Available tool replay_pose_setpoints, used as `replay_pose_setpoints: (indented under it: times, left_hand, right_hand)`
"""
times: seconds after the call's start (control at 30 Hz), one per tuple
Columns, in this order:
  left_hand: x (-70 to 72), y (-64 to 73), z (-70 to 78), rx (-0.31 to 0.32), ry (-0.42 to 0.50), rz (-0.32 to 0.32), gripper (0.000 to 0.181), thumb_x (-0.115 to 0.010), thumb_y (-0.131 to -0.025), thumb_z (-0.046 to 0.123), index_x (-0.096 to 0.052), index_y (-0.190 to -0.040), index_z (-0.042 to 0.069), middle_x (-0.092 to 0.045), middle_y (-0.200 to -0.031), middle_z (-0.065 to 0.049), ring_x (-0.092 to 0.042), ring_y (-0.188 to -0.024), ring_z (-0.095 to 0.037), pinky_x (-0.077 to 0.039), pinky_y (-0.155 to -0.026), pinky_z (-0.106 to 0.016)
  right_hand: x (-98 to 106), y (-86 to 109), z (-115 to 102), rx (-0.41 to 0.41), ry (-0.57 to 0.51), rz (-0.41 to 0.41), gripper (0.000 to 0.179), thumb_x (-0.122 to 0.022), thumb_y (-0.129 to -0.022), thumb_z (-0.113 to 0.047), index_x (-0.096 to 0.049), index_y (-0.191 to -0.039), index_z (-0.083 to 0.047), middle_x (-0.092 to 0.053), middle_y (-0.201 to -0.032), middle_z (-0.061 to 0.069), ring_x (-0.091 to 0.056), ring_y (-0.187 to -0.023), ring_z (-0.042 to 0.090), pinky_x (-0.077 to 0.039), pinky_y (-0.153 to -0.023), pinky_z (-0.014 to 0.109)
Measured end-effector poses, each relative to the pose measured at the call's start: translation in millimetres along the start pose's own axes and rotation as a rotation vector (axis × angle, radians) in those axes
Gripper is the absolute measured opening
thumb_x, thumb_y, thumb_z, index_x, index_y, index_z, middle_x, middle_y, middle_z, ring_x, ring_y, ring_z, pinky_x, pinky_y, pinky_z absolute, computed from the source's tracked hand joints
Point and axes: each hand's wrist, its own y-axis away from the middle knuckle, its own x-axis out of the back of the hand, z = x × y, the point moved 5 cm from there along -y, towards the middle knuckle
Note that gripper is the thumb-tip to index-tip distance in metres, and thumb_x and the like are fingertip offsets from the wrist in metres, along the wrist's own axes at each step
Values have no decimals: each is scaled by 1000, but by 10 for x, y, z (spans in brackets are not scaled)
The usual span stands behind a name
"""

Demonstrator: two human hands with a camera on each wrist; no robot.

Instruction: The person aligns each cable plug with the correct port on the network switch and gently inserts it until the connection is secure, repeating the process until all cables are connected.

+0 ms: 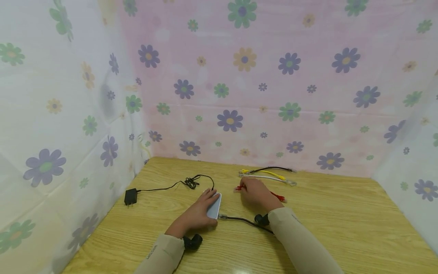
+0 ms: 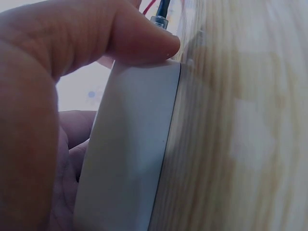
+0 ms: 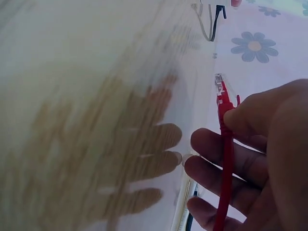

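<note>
My left hand [image 1: 196, 214] grips a small white network box [image 1: 214, 207] on the table, its thumb against the near end and its other fingers over the top and far side. A black network cable [image 1: 243, 219] has its clear plug at the box's near end, just past the thumb. Farther right, my right hand [image 1: 256, 192] pinches a red network cable [image 3: 226, 168] just behind its clear plug [image 3: 219, 84]. The rest of the red cable runs under the hand, and its other plug shows to the right.
A thin black power cord [image 1: 205, 176] runs from the box's far end, through a bundled coil, to a black power adapter [image 1: 130, 196] on the left. Short yellow [image 1: 273, 174], white [image 1: 268, 177] and black [image 1: 273, 167] cables lie toward the back. Flowered cloth walls [image 1: 205, 76] enclose the wooden table [image 1: 328, 220].
</note>
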Motion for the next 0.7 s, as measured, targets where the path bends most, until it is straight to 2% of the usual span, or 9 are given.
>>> replay_pose_setpoints:
  times: [0.3,0.47,0.7]
  left_hand:
    - [-5,5,-4,-8,-5,5,93,-71,-71,25,-30,-154,18,-18,-163,-3,-5,-152,-29,-35,-104,-55]
    - [-8,6,-2,-13,-6,3,93,-71,-71,26,-30,-154,17,-18,-163,-4,-5,-152,-29,-34,-104,-56]
    - [-19,-13,-36,-10,-18,7,93,-72,-71,27,-29,-154,18,-17,-163,-2,-5,-152,-29,-36,-104,-55]
  right_hand:
    - [44,71,-64,17,-126,-8,12,-54,-94,-16,-61,-103,-12,-62,-87,3,-52,-69,14,-44,-67,34]
    - [58,97,-110,14,-122,0,11,-60,-94,-23,-59,-100,-14,-58,-78,1,-49,-62,14,-41,-59,31]
    - [45,131,-144,-9,-112,27,16,-61,-94,-27,-52,-96,-13,-52,-68,0,-44,-53,14,-36,-52,28]
